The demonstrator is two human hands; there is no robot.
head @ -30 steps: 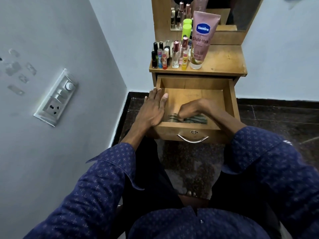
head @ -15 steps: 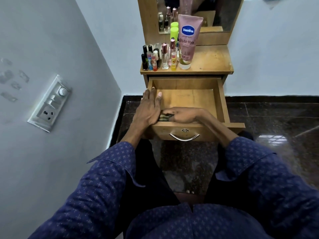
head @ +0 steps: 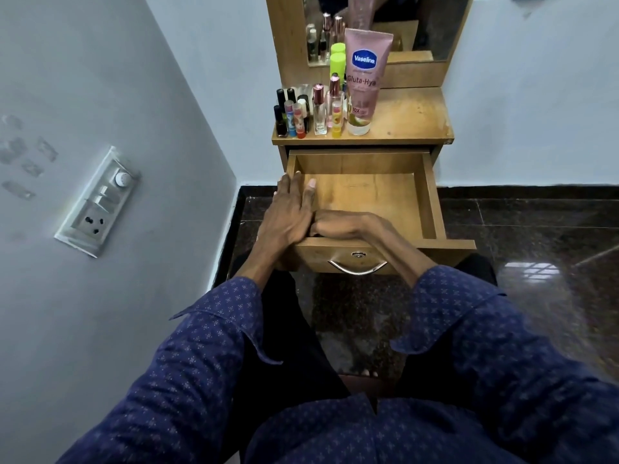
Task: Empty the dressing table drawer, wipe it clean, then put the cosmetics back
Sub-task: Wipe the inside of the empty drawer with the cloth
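Observation:
The wooden drawer (head: pixel 432 195) of the dressing table stands pulled out, and its floor is bare. My left hand (head: pixel 288 216) rests with straight fingers on the drawer's left wall. My right hand (head: pixel 341 226) lies inside at the near left corner, its fingertips tucked under the left hand. The dark cloth it holds is hidden there. A pink Vaseline tube (head: pixel 363 82) and several small bottles and lip balms (head: pixel 308 112) stand on the left of the tabletop (head: pixel 408 118).
A mirror (head: pixel 432 25) rises behind the tabletop. A grey wall with a switchboard (head: pixel 98 202) is close on the left. Dark polished floor (head: pixel 519 236) lies to the right of the table. A metal handle (head: pixel 357 267) is on the drawer front.
My right hand has slid the cloth leftward along the drawer's near edge into the left corner, where the cloth is now out of sight. The left hand has stayed on the left wall.

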